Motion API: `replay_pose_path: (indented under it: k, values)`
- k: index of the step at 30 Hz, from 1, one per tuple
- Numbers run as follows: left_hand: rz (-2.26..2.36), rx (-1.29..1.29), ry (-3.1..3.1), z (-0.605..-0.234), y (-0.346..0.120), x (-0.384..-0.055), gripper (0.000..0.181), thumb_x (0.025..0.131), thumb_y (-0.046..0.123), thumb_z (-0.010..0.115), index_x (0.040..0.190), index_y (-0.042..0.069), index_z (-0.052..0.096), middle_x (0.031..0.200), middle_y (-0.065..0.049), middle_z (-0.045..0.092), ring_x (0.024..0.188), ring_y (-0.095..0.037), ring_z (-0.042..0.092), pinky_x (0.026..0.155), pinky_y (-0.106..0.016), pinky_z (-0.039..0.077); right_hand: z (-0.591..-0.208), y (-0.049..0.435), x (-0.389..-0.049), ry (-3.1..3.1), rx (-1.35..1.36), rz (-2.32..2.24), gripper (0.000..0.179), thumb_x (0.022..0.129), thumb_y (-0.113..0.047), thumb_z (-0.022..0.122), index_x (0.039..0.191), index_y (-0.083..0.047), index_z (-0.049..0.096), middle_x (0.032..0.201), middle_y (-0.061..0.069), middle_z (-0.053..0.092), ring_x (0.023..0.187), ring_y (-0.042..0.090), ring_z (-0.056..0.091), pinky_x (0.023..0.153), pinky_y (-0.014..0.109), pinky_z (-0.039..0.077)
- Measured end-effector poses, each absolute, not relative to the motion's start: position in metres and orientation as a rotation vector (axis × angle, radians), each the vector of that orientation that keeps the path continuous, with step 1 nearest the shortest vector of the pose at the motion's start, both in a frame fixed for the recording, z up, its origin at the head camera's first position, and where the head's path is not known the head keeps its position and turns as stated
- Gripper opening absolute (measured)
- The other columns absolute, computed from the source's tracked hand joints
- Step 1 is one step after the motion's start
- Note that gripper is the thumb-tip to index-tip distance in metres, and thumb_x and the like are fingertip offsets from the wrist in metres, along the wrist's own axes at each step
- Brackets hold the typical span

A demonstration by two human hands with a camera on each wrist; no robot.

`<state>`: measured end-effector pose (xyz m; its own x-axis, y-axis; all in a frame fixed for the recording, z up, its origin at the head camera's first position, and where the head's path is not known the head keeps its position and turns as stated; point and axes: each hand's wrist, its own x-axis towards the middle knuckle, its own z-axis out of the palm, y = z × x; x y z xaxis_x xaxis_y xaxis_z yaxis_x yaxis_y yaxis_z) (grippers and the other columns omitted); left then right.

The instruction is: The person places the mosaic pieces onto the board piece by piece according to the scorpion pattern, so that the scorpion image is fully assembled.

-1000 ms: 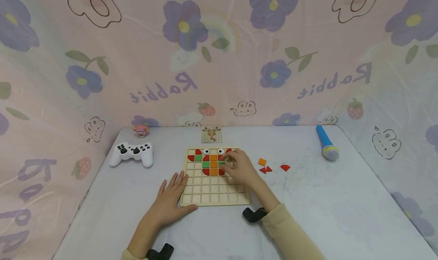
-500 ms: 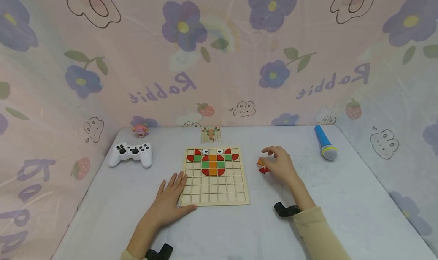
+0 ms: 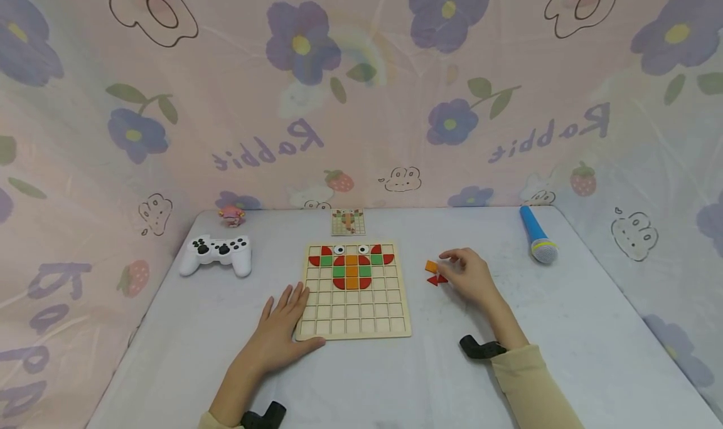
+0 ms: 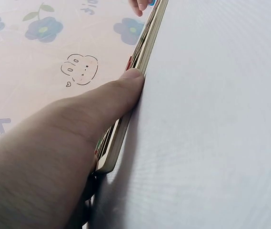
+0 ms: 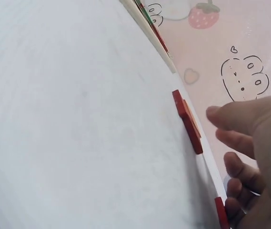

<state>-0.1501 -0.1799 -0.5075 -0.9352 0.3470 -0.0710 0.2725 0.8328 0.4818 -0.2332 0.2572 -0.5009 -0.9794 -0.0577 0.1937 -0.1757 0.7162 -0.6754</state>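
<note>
A wooden grid board point(image 3: 353, 313) lies flat, with red, green and orange pieces and two round eye pieces in its upper cells. My left hand point(image 3: 277, 338) rests along the board's left edge, fingers spread and thumb at the lower rim; the thumb point(image 4: 111, 98) shows large in the left wrist view. To the right of the board, my right hand point(image 3: 469, 278) hovers by an orange square tile point(image 3: 431, 266) with loosely bent fingers and nothing held. Two red triangles point(image 3: 433, 280) lie just below that tile. Another red piece point(image 5: 222, 213) shows under the right hand's lower fingers.
A small pattern card point(image 3: 348, 222) lies behind the board. At the left are a white game controller point(image 3: 216, 254) and a pink figurine point(image 3: 232, 216). A blue toy microphone point(image 3: 538, 236) lies at the back right. A printed curtain hangs behind the table.
My right hand has left the board's upper right and moved rightward to the loose pieces, then shifted slightly down. A green and red tile it covered now shows. The left hand stays put.
</note>
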Motion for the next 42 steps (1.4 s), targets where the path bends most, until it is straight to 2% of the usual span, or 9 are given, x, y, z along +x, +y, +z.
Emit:
replay_pose_path:
  k: [14,23,34,42]
  values:
    - [0.696,0.489,2.868,-0.505,-0.181,-0.152,0.111,0.089,0.069,0.071,0.167,0.003,0.028,0.175,-0.014,0.021,0.165,-0.038,0.009,0.129,-0.067,0.003,-0.512,0.252,-0.236,-2.755,0.208,1.033,0.022,0.094,-0.015,0.081,0.113,-0.003,0.079,0.102,0.013,0.067,0.091,0.027,0.055,0.080,0.040,0.045]
    - [0.684,0.480,2.860,-0.505,-0.179,-0.150,0.111,0.089,0.071,0.069,0.167,0.004,0.027,0.176,-0.013,0.020,0.165,-0.037,0.008,0.129,-0.067,0.003,-0.512,0.254,-0.234,-2.776,0.195,1.028,0.026,0.095,-0.017,0.079,0.118,-0.003,0.078,0.110,0.016,0.069,0.099,0.031,0.059,0.086,0.045,0.049]
    - [0.689,0.477,2.855,-0.506,-0.179,-0.151,0.111,0.089,0.070,0.070,0.168,0.004,0.027,0.176,-0.012,0.019,0.165,-0.036,0.007,0.129,-0.066,0.002,-0.514,0.254,-0.234,-2.772,0.209,1.024,0.026,0.095,-0.016,0.079,0.117,-0.004,0.078,0.108,0.014,0.068,0.097,0.029,0.058,0.085,0.043,0.048]
    - [0.701,0.484,2.853,-0.506,-0.179,-0.150,0.111,0.089,0.068,0.071,0.167,0.002,0.028,0.176,-0.015,0.020,0.165,-0.037,0.009,0.129,-0.066,0.003,-0.515,0.252,-0.235,-2.782,0.232,0.965,0.026,0.096,-0.016,0.079,0.118,-0.001,0.077,0.106,0.015,0.068,0.099,0.031,0.060,0.088,0.048,0.051]
